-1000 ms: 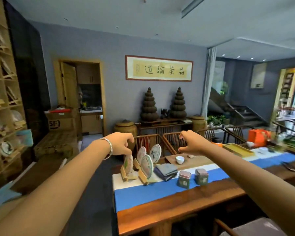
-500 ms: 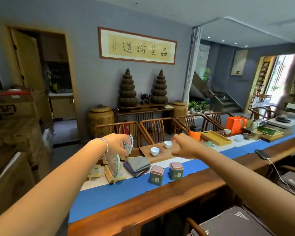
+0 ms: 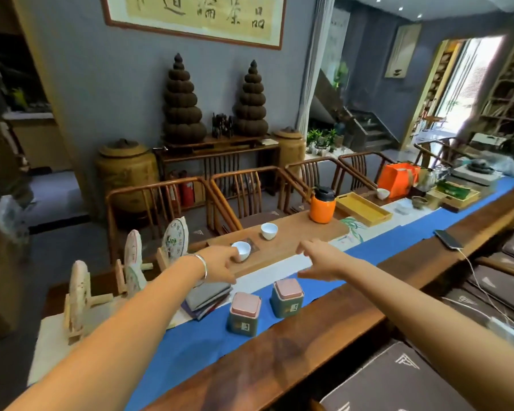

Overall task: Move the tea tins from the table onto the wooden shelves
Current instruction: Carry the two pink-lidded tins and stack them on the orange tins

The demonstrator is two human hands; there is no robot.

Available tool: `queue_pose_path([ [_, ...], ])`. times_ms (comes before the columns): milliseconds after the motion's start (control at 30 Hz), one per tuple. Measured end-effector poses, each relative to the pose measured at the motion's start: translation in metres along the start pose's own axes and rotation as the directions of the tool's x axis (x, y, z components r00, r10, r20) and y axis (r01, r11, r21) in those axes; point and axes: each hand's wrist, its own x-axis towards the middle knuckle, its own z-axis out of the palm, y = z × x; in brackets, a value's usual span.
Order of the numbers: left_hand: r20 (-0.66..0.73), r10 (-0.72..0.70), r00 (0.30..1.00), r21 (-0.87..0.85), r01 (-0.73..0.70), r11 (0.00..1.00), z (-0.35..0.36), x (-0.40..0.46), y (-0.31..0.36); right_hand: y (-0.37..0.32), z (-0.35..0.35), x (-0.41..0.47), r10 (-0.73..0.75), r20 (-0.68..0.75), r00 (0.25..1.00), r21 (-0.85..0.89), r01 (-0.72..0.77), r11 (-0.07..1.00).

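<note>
While our view has swung down to the bench (image 3: 324, 345) | left hand (image 3: 220, 264) and right hand (image 3: 321, 259) have dropped, fingers loose, holding nothing | two tea tins (image 3: 244, 314) untouched on the blue runner (image 3: 190, 348) | grasp comes next.

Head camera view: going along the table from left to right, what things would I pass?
Wrapped tea cakes on wooden stands → folded cloths → left tea tin → right tea tin → orange flask → yellow tray → phone.
</note>
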Motion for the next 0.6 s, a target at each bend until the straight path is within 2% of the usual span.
queue_pose_path([
  [167, 0.08, -0.039, 0.996, -0.045, 0.043, 0.998, 0.048, 0.074, -0.017, 0.041, 0.044, 0.07, 0.0, 0.138, 0.99, 0.04, -0.005, 0.999],
  [333, 0.174, -0.077, 0.982, -0.083, 0.092, 0.992, 0.104, 0.113, -0.035, 0.069, 0.106, 0.132, -0.093, 0.231, 0.968, 0.062, 0.081, 0.995],
  [600, 0.21, -0.172, 0.962, -0.034, 0.183, 0.982, 0.174, 0.14, -0.065, 0.096, 0.177, 0.186, -0.167, 0.391, 0.905, -0.131, 0.235, 0.963],
])
